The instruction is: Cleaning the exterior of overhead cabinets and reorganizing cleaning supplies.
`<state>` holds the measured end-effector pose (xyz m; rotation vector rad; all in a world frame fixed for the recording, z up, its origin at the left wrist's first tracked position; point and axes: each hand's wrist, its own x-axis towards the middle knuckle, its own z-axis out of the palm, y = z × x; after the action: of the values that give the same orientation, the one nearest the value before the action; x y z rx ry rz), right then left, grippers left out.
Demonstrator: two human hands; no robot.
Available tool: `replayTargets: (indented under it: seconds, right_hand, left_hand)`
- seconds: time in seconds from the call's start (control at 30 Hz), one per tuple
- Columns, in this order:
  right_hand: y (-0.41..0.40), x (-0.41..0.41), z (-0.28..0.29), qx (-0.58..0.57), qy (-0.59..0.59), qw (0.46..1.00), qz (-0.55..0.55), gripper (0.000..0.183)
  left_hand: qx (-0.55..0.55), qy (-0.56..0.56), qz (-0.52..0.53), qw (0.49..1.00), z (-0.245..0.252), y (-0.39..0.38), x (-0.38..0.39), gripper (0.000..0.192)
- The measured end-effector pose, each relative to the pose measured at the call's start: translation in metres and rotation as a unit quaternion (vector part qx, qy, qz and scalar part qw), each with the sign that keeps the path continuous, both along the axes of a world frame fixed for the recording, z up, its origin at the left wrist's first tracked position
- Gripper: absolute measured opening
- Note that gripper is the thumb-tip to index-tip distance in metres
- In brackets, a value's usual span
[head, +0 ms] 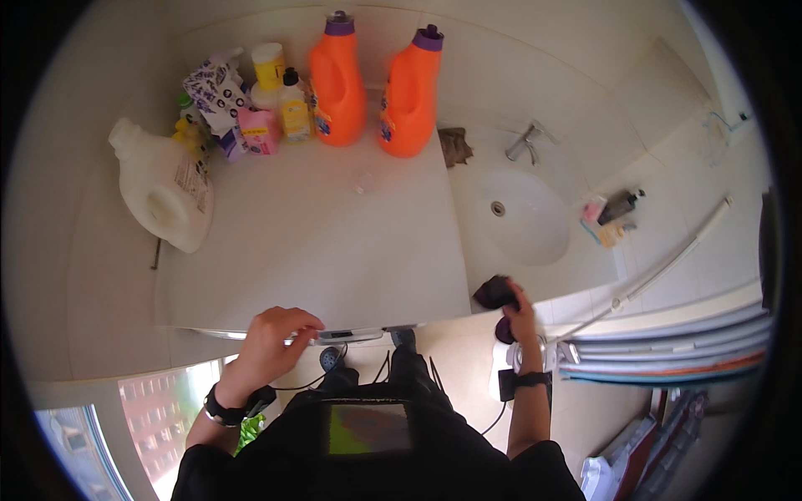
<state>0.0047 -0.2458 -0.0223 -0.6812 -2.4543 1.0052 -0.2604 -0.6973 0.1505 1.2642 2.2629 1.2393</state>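
My right hand point(519, 316) grips a dark cloth point(495, 292) at the front edge of the washbasin counter point(589, 275). Part of the cloth lies on the counter, and a dark purple piece shows below the hand. My left hand point(276, 341), loosely curled and holding nothing visible, hovers by the front edge of a white appliance top point(338, 250), likely a washing machine. A panel point(341, 337) runs along that edge. On the top stand two orange detergent bottles point(341, 94) with purple caps and a small clear object point(362, 180).
A white jug point(166, 188), a lavender-print pack point(216, 91), a pink pack point(258, 131) and a yellow-labelled bottle point(296, 109) crowd the back left. The basin point(526, 219) has a faucet point(525, 141), a brown rag point(455, 147) and a dark pump bottle point(619, 206) around it. A pole point(680, 250) slants at right.
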Motion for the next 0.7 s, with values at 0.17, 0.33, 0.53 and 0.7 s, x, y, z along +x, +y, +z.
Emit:
replayTargets:
  seconds: [0.17, 0.33, 0.53, 0.7]
  right_hand:
    - [0.021, -0.051, -0.079, 0.095, -0.205, 0.961, 0.159, 0.088]
    - [0.089, -0.139, -0.075, 0.138, -0.198, 0.946, 0.217, 0.085]
    - [0.107, -0.248, -0.082, 0.170, -0.240, 0.943, 0.157, 0.077]
    - [0.072, -0.217, -0.088, 0.152, -0.225, 0.942, 0.196, 0.069]
  left_hand:
    - [-0.048, 0.011, 0.024, 0.998, -0.015, 0.062, 0.009, 0.008]
    - [-0.040, -0.103, 0.131, 0.985, -0.032, 0.121, 0.000, 0.015]
    - [-0.072, 0.046, 0.271, 0.959, -0.072, 0.207, -0.078, 0.065]
    - [-0.133, 0.157, 0.348, 0.915, -0.111, 0.253, -0.130, 0.067]
